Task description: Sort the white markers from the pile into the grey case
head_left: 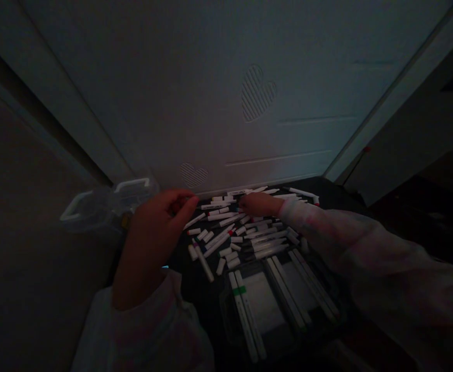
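In dim light, my left hand [154, 225] is held above the left side of a pile of white markers [221, 242]. Its thumb and index finger curl together, and anything between them is too dark to make out. My right hand [260, 203] reaches into the far part of the pile with its fingers bent down. Those fingertips are closed among the markers, and what they grip is hidden. Loose white caps [232, 262], some with coloured ends, lie between the markers. Nearer to me, a clear plastic case [232, 330] holds several markers lengthwise, two with green bands [239, 291].
A clear plastic bin [94, 209] with white handles stands at the left. Behind the dark surface [195, 289] rises a pale panel [195, 103] with embossed hearts [255, 95]. The right side of the room is very dark.
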`<state>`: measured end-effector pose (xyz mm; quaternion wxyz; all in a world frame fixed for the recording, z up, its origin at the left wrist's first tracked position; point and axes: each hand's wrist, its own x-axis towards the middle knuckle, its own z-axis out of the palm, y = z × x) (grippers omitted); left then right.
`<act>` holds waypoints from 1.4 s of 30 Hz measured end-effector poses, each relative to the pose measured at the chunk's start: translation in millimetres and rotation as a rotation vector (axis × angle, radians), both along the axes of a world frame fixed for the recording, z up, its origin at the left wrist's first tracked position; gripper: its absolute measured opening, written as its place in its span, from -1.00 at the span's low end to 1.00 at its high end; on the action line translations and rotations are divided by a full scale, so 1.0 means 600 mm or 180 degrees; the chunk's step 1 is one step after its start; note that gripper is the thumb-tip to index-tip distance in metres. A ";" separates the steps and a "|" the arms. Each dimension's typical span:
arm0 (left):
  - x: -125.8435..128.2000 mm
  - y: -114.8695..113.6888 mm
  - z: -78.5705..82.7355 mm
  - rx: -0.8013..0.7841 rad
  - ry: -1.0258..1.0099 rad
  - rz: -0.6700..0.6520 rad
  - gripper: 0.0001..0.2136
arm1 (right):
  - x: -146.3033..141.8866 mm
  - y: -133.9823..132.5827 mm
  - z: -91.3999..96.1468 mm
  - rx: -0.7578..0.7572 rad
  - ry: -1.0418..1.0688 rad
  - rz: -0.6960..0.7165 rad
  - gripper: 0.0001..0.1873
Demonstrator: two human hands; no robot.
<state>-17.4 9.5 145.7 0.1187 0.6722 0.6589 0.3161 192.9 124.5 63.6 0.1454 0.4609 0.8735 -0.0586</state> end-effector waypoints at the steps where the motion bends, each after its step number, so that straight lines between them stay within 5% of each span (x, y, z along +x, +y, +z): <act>1: 0.000 0.000 0.000 0.0008 0.0011 -0.0004 -0.73 | 0.002 -0.002 0.000 -0.0026 0.0029 0.0011 -0.63; 12: 0.013 0.009 -0.003 -0.0141 0.0197 -0.0114 -0.72 | 0.068 -0.030 0.027 -0.0064 0.0379 -0.0050 -0.66; 19: 0.023 0.012 -0.005 -0.0245 0.0235 -0.0128 -0.73 | 0.127 -0.060 0.008 -0.0079 0.0158 -0.0234 -0.71; 42: 0.024 0.010 -0.007 -0.0183 0.0143 -0.0282 -0.75 | 0.109 -0.060 0.008 0.0156 -0.0105 -0.0308 -0.73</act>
